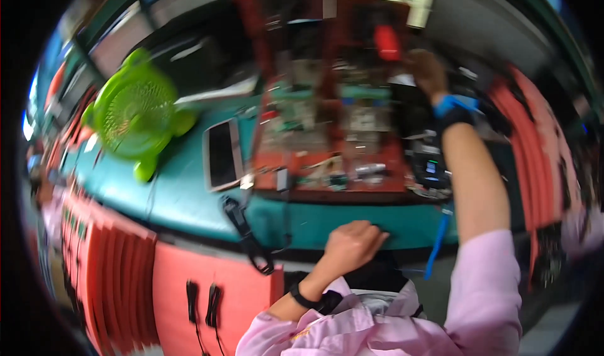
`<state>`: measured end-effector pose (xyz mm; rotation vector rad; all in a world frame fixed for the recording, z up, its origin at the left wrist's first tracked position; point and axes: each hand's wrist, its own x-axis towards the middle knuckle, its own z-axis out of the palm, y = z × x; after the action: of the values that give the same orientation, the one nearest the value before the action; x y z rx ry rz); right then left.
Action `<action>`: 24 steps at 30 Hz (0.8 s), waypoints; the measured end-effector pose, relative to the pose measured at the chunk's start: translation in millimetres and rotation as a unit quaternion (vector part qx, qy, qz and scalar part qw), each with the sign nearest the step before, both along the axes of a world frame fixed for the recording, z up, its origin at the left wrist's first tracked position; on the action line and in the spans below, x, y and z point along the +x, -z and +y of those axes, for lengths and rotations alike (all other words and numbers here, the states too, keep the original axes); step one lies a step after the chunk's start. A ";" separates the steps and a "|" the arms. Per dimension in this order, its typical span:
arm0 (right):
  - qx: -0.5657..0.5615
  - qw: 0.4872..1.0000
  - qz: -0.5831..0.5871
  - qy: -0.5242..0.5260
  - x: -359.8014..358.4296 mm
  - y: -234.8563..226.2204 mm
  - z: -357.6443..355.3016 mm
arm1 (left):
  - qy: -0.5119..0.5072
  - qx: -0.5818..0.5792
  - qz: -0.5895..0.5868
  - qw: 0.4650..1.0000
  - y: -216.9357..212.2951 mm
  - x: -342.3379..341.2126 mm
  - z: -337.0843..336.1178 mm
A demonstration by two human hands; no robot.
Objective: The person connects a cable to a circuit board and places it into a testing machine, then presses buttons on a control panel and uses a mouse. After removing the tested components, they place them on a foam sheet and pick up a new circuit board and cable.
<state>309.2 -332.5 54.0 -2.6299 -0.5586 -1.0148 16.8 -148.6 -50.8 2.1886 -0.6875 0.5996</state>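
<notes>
My left hand (353, 246) is curled closed at the near edge of the teal table (314, 221), with nothing showing out of it. My right hand (428, 73), smeared by motion, reaches to the far right of the work area. Close to it are a blurred red object (387, 43) and a dark piece of gear. Its fingers are too blurred to read. A blue band and a black band circle that wrist. Below the forearm sits a dark device with a small lit display (432, 167). In front of me lies a red tray-like fixture (393, 183) holding small parts.
A green fan (135, 114) and a smartphone (223, 155) are on the left of the table. A black cable (248, 230) hangs over the near edge. Coral foam trays (217, 265) hold black cables at lower left; more foam sheets (528, 136) stand right. A blue cord (438, 243) dangles.
</notes>
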 end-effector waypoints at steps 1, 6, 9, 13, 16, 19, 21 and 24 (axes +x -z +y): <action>-0.012 0.993 0.099 0.065 -8.4 -13.0 13.7 | -0.002 0.008 -0.001 1.000 0.6 0.8 1.0; -0.027 0.984 0.102 0.143 -12.9 -20.3 6.9 | -0.016 0.004 0.001 1.000 0.7 0.6 -11.2; 0.102 0.983 0.128 0.084 -14.0 -28.8 -7.2 | -0.021 0.014 0.006 1.000 1.5 -2.0 -10.0; 0.107 0.992 0.063 0.010 -33.9 -54.1 -78.5 | -0.016 0.011 0.002 1.000 0.2 2.6 -9.2; -0.149 0.981 0.039 0.119 -92.5 -70.8 -164.1 | -0.002 0.019 0.010 1.000 3.1 0.4 -7.4; -0.217 0.923 0.225 0.224 -153.1 -42.6 -225.2 | -0.019 0.036 -0.003 0.999 -1.4 -0.9 -3.4; -0.167 0.910 0.295 0.239 -192.5 6.3 -261.9 | -0.020 0.037 -0.014 0.999 -0.6 1.3 -5.8; 0.024 0.965 0.111 0.237 -223.5 81.2 -267.1 | -0.009 0.041 -0.015 0.999 4.9 6.0 -14.7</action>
<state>85.6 -599.7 -27.2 -2.8449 0.1547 -0.8125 22.8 -163.2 -55.7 2.2679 -0.7193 0.6248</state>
